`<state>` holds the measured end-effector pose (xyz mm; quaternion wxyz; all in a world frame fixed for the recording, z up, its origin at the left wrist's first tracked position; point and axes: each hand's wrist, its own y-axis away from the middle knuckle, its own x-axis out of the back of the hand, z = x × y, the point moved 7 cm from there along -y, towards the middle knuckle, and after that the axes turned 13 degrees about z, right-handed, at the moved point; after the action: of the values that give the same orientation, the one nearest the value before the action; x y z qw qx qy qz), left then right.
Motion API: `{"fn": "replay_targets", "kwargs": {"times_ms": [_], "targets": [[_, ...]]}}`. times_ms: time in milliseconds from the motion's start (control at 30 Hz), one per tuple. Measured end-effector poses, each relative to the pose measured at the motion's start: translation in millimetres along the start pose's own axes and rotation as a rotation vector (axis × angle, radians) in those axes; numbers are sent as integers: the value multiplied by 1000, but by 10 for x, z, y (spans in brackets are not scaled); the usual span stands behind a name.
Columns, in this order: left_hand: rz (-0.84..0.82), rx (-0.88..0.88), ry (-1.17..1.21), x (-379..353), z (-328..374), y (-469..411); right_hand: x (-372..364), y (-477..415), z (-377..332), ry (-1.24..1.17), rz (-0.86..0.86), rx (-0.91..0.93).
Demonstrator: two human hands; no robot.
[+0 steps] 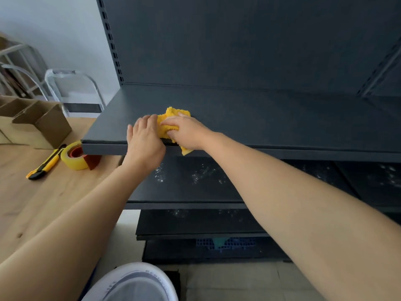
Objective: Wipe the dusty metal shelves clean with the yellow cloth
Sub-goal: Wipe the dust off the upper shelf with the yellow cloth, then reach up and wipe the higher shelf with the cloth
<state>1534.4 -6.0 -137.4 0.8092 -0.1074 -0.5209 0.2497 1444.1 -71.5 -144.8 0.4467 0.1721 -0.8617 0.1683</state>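
A dark grey metal shelf unit fills the middle and right of the head view. Its top shelf (249,118) looks clean. The yellow cloth (168,123) lies bunched on that shelf near its front edge, and a corner hangs over the lip. My right hand (187,133) grips the cloth from the right, fingers curled into it. My left hand (145,140) rests on the front edge just left of it, its fingertips touching the cloth. The second shelf (195,179) below carries white dust specks, as does the third shelf (195,220).
A wooden table (43,192) stands on the left, touching the shelf unit. On it lie a yellow utility knife (46,162), a roll of yellow tape (74,155) and open cardboard boxes (32,120). Clear chairs stand behind. A blue crate (225,243) sits under the bottom shelf.
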Motion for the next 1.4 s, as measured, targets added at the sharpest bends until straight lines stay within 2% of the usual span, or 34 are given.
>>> {"fn": "replay_targets", "kwargs": {"times_ms": [167,267,367,433,533,600,700,833,1000,1233,1400], "targets": [[-117,-86,-1,-362,568,84,502,394,578,-5,64,-64],[-181,-146,-79,-571,869,111,779,640,859,-148,112,-126],[-87,-112,-53,-605,1095,63,1151,899,1236,-313,252,-249],[-58,-68,40,-600,1234,60,1422,1074,1497,-244,350,-285],[-185,7,116,-677,1392,124,1688,1310,1785,-55,421,-324],[-270,22,78,-730,1477,175,1781,1425,1895,2,444,-339],[-293,-36,-30,-799,1655,241,1889,1573,2005,38,483,-357],[-234,-146,-22,-862,2026,387,1998,1756,2096,44,530,-373],[-212,-287,9,-942,2370,651,2032,1973,2146,101,537,-339],[-210,-476,12,-961,2381,1101,1931,2167,2170,250,491,-211],[-153,-454,9,-1003,2149,1368,1691,2262,2057,302,401,-82]]}}
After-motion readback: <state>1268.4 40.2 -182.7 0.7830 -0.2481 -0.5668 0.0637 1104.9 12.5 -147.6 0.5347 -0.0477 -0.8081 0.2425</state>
